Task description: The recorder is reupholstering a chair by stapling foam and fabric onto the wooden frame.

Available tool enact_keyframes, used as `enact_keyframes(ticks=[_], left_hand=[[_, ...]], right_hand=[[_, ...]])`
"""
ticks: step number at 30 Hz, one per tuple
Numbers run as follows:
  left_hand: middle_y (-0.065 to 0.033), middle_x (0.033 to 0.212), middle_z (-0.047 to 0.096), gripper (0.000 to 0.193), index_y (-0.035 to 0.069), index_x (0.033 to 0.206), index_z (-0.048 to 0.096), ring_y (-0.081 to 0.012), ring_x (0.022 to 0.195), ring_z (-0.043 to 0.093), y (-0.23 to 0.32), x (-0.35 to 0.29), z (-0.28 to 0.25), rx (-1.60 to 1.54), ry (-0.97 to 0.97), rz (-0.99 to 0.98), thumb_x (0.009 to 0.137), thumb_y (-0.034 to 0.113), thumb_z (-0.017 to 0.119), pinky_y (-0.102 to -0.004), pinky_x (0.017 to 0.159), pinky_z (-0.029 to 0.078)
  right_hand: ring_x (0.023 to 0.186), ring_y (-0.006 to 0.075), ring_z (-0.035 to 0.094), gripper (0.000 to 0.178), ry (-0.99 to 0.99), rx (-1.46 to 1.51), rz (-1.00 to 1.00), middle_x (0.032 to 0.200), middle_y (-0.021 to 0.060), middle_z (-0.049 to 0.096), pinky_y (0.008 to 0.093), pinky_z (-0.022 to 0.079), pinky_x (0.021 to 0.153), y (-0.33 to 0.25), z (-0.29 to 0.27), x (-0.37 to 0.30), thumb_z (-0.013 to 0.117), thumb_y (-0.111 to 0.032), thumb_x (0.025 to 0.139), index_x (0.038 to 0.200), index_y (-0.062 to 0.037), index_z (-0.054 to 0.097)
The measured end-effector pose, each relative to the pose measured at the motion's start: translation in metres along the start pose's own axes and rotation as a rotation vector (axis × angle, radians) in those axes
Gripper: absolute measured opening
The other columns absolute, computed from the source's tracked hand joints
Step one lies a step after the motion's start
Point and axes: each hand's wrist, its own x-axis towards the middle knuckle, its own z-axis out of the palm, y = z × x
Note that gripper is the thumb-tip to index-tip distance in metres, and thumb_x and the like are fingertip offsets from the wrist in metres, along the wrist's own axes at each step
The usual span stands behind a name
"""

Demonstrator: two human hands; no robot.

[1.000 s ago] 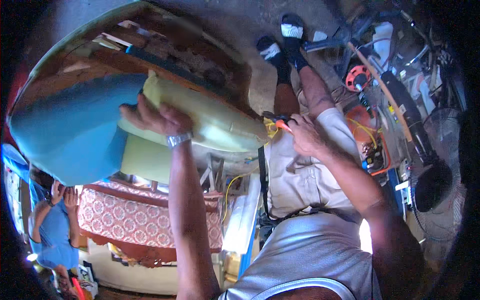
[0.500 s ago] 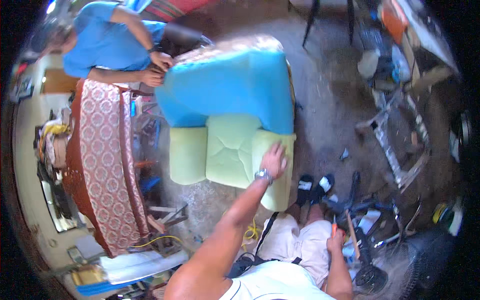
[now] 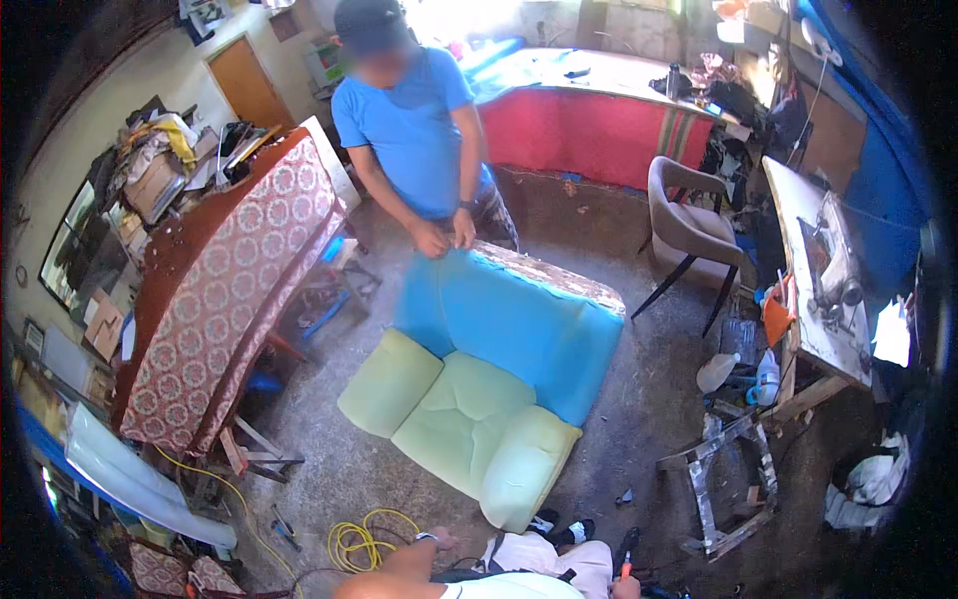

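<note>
An armchair (image 3: 469,409) with pale green foam seat and arms and a blue-covered back stands in front of me. My left hand (image 3: 444,539), with a watch on the wrist, is low near the bottom edge, apart from the chair and beside a coiled yellow cord (image 3: 354,544). Its fingers look loosely apart and nothing shows in them. At the lower edge, my right hand (image 3: 626,588) is closed around an orange-handled tool (image 3: 626,569); the tool's kind is unclear. Across the chair, a person in a blue shirt (image 3: 409,140) has both hands on the top of its back.
A patterned sofa-like piece (image 3: 235,299) rests on trestles at left. To the right are a grey chair (image 3: 689,215), a sewing machine (image 3: 836,265) on a table (image 3: 798,220), jugs (image 3: 718,372) and a wooden frame (image 3: 718,484). A hammer (image 3: 284,527) lies on the floor.
My left hand has come off the chair's right arm and dropped toward me. My view has tilted up. The tool is still in my right hand; the other person now appears more upright.
</note>
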Motion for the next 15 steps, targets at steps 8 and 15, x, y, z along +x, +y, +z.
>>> enact_keyframes(ticks=[8, 15], left_hand=[[-0.0201, 0.127, 0.063, 0.05, 0.006, 0.118, 0.068, -0.0372, 0.117, 0.06, 0.065, 0.021, -0.044, -0.09, 0.046, -0.067, 0.084, 0.04, 0.058, -0.0447, 0.104, 0.046], [-0.0221, 0.128, 0.062, 0.054, 0.004, 0.126, 0.063, -0.0364, 0.119, 0.06, 0.241, 0.04, -0.107, -0.056, 0.233, 0.137, 0.087, 0.041, 0.056, -0.0412, 0.104, 0.046]], right_hand=[[0.112, 0.0427, 0.061, 0.05, -0.084, -0.128, -0.061, 0.117, 0.0322, 0.063, 0.0502, 0.046, 0.093, 0.019, -0.03, 0.061, 0.053, -0.027, 0.091, 0.134, -0.0016, 0.052], [0.105, 0.0437, 0.063, 0.048, 0.036, -0.222, -0.151, 0.106, 0.0299, 0.066, 0.0501, 0.049, 0.091, 0.105, -0.093, 0.132, 0.056, -0.029, 0.087, 0.126, -0.0013, 0.056]])
